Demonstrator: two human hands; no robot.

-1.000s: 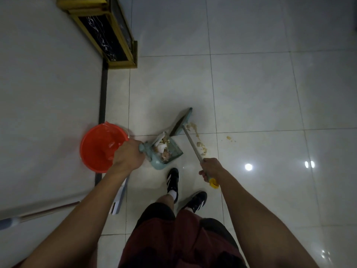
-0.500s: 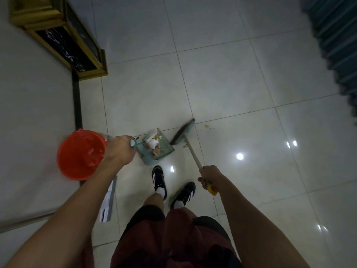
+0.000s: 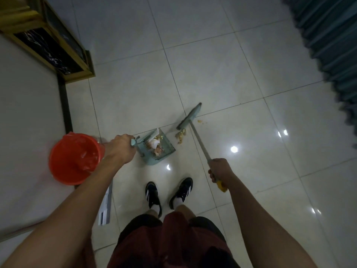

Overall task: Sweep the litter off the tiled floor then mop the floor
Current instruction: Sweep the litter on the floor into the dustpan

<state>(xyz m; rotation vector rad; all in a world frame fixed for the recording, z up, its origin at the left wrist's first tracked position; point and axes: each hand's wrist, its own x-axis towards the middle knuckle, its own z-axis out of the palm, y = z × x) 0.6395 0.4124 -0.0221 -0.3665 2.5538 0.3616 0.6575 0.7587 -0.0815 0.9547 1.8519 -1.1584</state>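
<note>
My left hand grips the handle of a pale green dustpan that rests on the tiled floor and holds crumpled paper and scraps. My right hand grips the metal handle of a broom, just above its yellow end. The broom head stands on the floor to the right of the dustpan's mouth. Yellowish crumbs lie between broom head and dustpan, and a few more crumbs sit right of the broom head.
A red bucket lined with a red bag stands left of my left hand, by the wall. A gold-framed black cabinet stands far left. Dark curtains hang at the right. A flat white mop head lies beside my feet.
The broom head has shifted right, away from the dustpan, and now stands behind the crumbs. My feet have come together and my view has swung right. Both hands keep their holds.
</note>
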